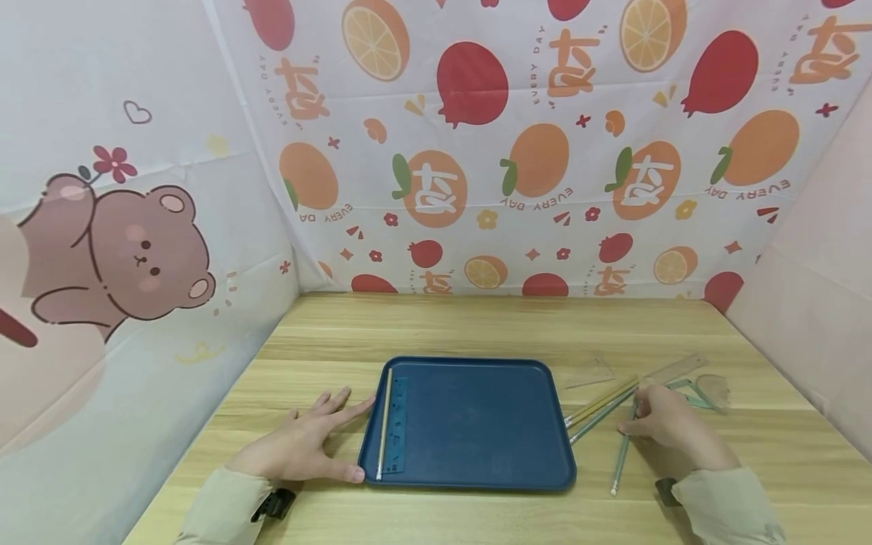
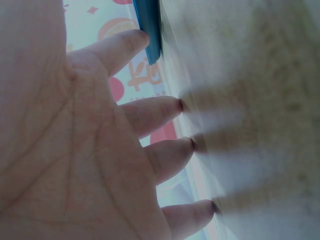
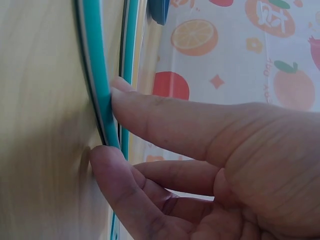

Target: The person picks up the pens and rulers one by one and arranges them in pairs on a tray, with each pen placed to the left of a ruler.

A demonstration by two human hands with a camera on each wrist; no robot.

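A dark blue tray [image 1: 477, 424] lies on the table, with a pale wooden pencil [image 1: 384, 424] and a blue stencil ruler [image 1: 399, 435] along its left side. My left hand [image 1: 309, 443] is spread at that side, thumb and index finger touching the rim; the left wrist view shows straight fingers and a corner of the tray [image 2: 148, 30]. Right of the tray, my right hand [image 1: 671, 428] pinches a green pencil [image 1: 621, 465] between thumb and index finger. In the right wrist view this pencil [image 3: 97, 75] slants close over the wood.
Beside the right hand lie yellow pencils [image 1: 599, 401] and another green pencil [image 1: 593, 424], their ends at the tray's right rim. Behind are a clear triangle [image 1: 591, 372], a clear ruler [image 1: 681, 367], a green-edged set square [image 1: 698, 397] and a clear protractor [image 1: 715, 387]. Printed cloth walls surround the table.
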